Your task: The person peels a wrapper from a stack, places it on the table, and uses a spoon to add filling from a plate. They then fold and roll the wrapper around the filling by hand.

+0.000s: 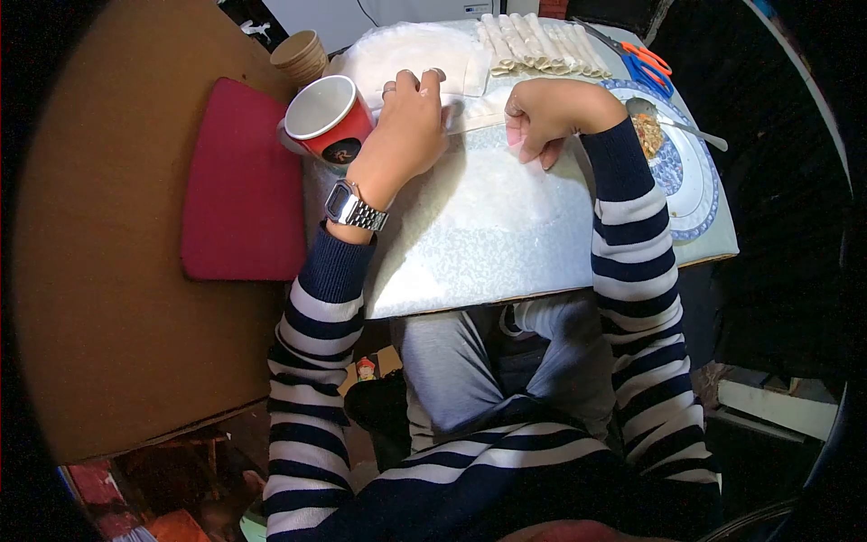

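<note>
Thin pale sheet: spread on the table, between and nearer than the two hands; translucent, its outline faint against the patterned surface.

Left hand: over the far part of the table, just right of the red mug. Fingers partly bent, slightly parted, pointing away; whether they grip anything cannot be told. A metal watch sits on that wrist.

Right hand: bent at the wrist, thumb and fingers curled down, little gap between them, tips at the far right part of the sheet; a pinch cannot be confirmed (the tips blend with the pale material).

Surroundings: sheet pile at the far side, pale rolls lined up to its right. Scissors at far right, beyond the patterned plate, which bears chopped filling and a spoon.
</note>
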Tool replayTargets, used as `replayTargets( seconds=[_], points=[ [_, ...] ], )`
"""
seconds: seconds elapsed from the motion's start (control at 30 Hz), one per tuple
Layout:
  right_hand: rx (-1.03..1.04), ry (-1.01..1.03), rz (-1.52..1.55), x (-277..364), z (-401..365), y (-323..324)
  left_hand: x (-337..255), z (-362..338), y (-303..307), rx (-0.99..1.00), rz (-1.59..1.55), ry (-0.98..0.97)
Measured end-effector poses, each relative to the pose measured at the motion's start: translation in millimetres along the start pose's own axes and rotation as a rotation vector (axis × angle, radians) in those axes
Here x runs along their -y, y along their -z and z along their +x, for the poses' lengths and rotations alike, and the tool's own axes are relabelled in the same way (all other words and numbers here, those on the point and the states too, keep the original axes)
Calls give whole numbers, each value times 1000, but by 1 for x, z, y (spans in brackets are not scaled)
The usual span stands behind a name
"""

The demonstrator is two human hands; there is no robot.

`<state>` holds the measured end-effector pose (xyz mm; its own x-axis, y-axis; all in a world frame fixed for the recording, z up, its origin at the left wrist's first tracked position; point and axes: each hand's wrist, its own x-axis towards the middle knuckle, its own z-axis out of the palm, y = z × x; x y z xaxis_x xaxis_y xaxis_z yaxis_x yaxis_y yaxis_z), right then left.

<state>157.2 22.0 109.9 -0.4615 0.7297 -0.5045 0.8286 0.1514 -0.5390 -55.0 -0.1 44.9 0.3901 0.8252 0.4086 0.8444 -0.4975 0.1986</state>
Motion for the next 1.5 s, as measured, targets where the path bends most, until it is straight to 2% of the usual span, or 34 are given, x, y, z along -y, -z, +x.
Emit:
replayTargets(
  seconds=[0.13,0.23,0.33,0.53,0.63,0.73,0.93,1.5],
  points=[
    [34,38,82,-3,4,-1,-14,-7,6,122,-65,25],
    [19,-24,41,2,-4,0,-2,-4,5,100,2,-31],
    [-110,-77,-132,10,-11,2,0,1,5,-18,-37,20],
    [-770,369,-391,-31,26,9,-7,5,5,-61,-145,3],
    [-845,415,-440,-45,40,7,-4,7,-2,-87,-179,-19],
    [-754,308,-364,-46,42,7,-9,10,-11,-85,-241,18],
    [-694,119,-468,-44,54,1,-12,7,-13,-94,-211,-15],
    [-767,137,-410,-35,39,1,-13,9,-10,-145,-226,-29]
  ],
)
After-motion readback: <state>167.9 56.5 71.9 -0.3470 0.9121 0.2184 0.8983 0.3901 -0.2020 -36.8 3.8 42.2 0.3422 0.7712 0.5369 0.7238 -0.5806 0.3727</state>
